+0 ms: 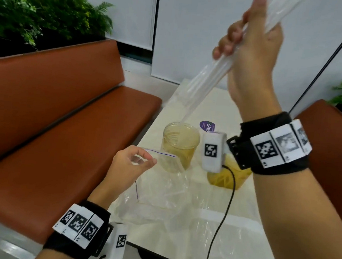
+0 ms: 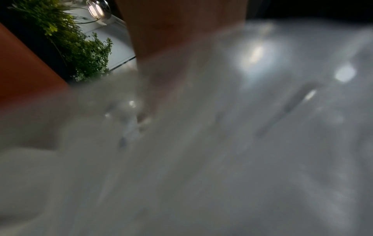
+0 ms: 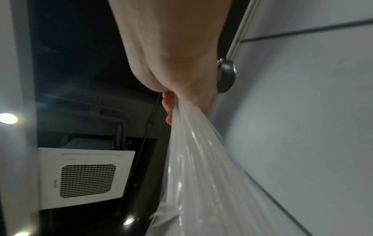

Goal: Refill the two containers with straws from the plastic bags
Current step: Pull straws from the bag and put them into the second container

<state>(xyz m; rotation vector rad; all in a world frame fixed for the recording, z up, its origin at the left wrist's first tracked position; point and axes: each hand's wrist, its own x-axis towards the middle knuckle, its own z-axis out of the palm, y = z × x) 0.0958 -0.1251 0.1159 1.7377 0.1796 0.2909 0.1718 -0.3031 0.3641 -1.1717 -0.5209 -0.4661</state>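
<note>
The right hand (image 1: 253,52) is raised high above the counter (image 1: 204,231), its fingers (image 1: 230,34) curled tight round a bundle of clear straws (image 1: 203,80) still sheathed in thin plastic. The bundle slants down and to the left, its lower end at the mouth of the left jar (image 1: 180,144), whether inside the rim or just over it is hard to tell. From the right wrist the same fist (image 3: 177,67) shows clamped on the straws (image 3: 193,167), which run away from the camera toward the ceiling, with a vent (image 3: 86,177) off to the left.

The left hand (image 1: 130,165) is lower, over the counter's left edge, thumb and fingers pinching the top edge of a clear zip bag (image 1: 160,192) with a thin purple seal line. The bag's mouth is lifted just in front of the left jar while the rest of it lies crumpled on the counter. The left wrist view is almost wholly filled by blurred, cloudy plastic (image 2: 222,143), with part of the hand (image 2: 181,39) dim behind it.

A right jar (image 1: 230,175), holding yellowish straws, stands just beside the left one and is partly hidden by the wrist camera. Another clear bag (image 1: 232,244) lies flat on the near part of the counter. A purple sticker (image 1: 207,126) sits just behind the jars. A brown bench (image 1: 62,130) runs along the left, with plants (image 1: 42,8) behind it
</note>
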